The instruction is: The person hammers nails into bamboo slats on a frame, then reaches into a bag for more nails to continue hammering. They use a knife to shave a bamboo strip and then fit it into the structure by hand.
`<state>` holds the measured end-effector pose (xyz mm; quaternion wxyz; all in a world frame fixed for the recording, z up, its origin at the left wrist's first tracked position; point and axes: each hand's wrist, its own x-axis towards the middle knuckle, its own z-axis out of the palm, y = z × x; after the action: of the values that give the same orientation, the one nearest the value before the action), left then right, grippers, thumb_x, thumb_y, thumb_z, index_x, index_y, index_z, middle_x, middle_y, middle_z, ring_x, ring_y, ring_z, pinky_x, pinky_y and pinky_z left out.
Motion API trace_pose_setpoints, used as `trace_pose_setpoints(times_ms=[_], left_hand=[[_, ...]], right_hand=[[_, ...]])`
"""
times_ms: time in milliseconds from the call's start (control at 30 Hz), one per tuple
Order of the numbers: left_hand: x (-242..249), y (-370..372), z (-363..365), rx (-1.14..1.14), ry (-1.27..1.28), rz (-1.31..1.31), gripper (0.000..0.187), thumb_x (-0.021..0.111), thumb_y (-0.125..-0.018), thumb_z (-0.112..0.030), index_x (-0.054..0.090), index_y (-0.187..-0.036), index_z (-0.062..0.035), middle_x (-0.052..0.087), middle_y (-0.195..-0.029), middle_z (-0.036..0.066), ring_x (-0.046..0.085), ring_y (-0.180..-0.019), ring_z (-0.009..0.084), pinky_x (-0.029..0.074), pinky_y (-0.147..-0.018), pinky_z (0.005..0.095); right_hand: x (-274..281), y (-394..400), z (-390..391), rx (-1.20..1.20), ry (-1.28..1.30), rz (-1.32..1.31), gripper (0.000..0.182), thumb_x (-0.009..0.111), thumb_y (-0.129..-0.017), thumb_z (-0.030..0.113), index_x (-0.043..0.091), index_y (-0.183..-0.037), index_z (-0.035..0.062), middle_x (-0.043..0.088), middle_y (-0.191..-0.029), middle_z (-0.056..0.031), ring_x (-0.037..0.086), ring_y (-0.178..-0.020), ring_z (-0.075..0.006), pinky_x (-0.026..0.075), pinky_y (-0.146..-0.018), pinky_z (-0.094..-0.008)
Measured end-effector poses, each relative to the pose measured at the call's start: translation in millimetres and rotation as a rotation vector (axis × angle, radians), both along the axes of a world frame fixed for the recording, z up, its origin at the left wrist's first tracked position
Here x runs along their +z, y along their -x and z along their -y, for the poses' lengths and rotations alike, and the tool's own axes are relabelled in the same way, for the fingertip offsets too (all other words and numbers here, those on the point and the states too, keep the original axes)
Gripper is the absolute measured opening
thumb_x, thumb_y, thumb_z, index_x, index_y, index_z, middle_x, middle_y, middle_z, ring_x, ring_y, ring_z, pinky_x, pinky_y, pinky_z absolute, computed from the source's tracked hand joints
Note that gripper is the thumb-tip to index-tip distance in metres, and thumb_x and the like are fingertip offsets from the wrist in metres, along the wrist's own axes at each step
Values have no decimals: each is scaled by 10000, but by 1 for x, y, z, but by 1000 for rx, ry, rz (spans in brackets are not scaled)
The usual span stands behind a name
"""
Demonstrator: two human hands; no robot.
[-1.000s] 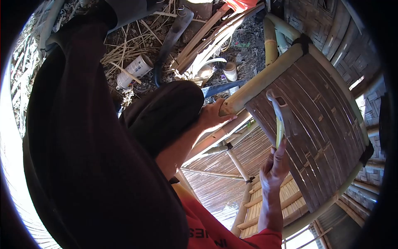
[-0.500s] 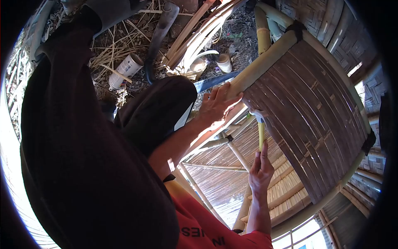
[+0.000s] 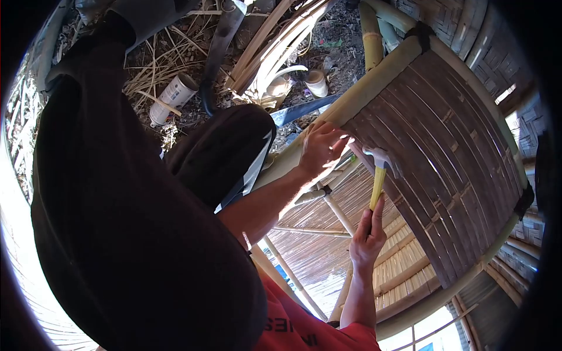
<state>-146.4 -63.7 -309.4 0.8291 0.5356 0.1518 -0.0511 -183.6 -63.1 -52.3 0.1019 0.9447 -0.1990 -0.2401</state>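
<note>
My left hand point(image 3: 322, 151) is at the edge of the brown slatted panel point(image 3: 439, 146), beside the thick bamboo pole point(image 3: 374, 82) that frames it. Its fingertips are drawn together, and what is between them is too small to make out. Lower and to the right, my right hand point(image 3: 367, 231) grips the yellow handle of a hammer point(image 3: 379, 175). The hammer's pale metal head is over the near edge of the slats, a short way right of my left fingertips. Dark bindings point(image 3: 420, 36) wrap the frame's corners.
My dark-trousered knee point(image 3: 249, 126) is left of the pole. On the littered ground are a white can point(image 3: 174, 99), a small cup point(image 3: 316, 83) and loose bamboo strips point(image 3: 263, 52). Woven walls point(image 3: 489, 64) stand at the right; a thatched surface point(image 3: 310, 251) shows below.
The hammer head has moved right and slightly up, away from my left fingertips. My left hand has shifted right, its fingers drawing together from a more spread position on the pole.
</note>
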Motion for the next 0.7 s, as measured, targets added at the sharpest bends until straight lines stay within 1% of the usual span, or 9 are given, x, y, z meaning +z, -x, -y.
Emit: trace_pose_setpoints(times_ms=[267,400,433,467,533,567,600,667,700], left_hand=[[16,-6,-1,-32,-95,-189,79,780,-855,-160,796,-919,-116,703,-857,45,625,-891,250,476,-830,392],[2,-5,-6,0,91,-143,131,806,-835,-181,798,-953,-123,699,-873,40,615,-912,260,432,-941,419],[-12,2,-10,-70,79,-35,305,805,-845,-190,756,-1144,-148,693,-961,71,620,-978,283,426,-975,436],[-16,6,-8,-65,75,-35,305,805,-845,-190,756,-1144,-148,693,-961,71,620,-978,283,426,-975,436],[-15,10,-16,-80,-344,-226,569,831,-828,-242,631,-1357,-181,668,-1041,112,616,-1024,307,461,-964,435],[-20,8,-18,-150,-396,-297,779,845,-811,-420,505,-1470,-181,664,-1161,168,631,-1108,338,483,-985,433],[-26,3,-17,-151,-396,-302,779,845,-811,-420,505,-1470,-181,664,-1161,168,631,-1108,338,483,-985,433],[-32,-7,-21,-745,142,-551,871,801,-793,-605,503,-1466,-139,653,-1273,190,631,-1194,360,469,-1031,436],[-31,-9,-24,-739,167,-567,946,765,-765,-703,514,-1459,-110,647,-1319,207,634,-1229,362,476,-1034,439]], right_hand=[[-7,-31,1,86,-41,-15,482,517,-1039,51,453,-1510,-26,659,-1286,-298,735,-1042,-364,607,-745,-362],[-1,-50,1,204,-5,-95,501,550,-1021,36,465,-1514,10,684,-1226,-295,747,-986,-379,611,-713,-376],[0,-59,-3,240,17,-140,522,577,-1003,19,471,-1514,26,700,-1172,-282,750,-928,-378,604,-684,-389],[-2,-65,-5,276,37,-185,546,604,-986,2,476,-1515,42,717,-1118,-269,754,-870,-377,596,-656,-402],[-11,-73,-1,430,4,-142,564,624,-972,-7,485,-1514,60,721,-1034,-239,744,-804,-361,580,-627,-413],[-14,-76,0,581,-23,-99,584,644,-958,-16,493,-1513,77,724,-950,-209,735,-739,-344,564,-598,-424],[-17,-78,-1,581,-25,-104,584,644,-958,-16,493,-1513,77,724,-950,-209,735,-739,-344,564,-598,-424],[-17,-86,-8,573,9,-177,595,661,-953,-9,510,-1512,128,686,-834,-153,699,-654,-296,529,-554,-416],[-15,-91,-13,579,4,-177,595,661,-953,-9,510,-1512,128,686,-834,-153,699,-654,-296,529,-554,-416]])
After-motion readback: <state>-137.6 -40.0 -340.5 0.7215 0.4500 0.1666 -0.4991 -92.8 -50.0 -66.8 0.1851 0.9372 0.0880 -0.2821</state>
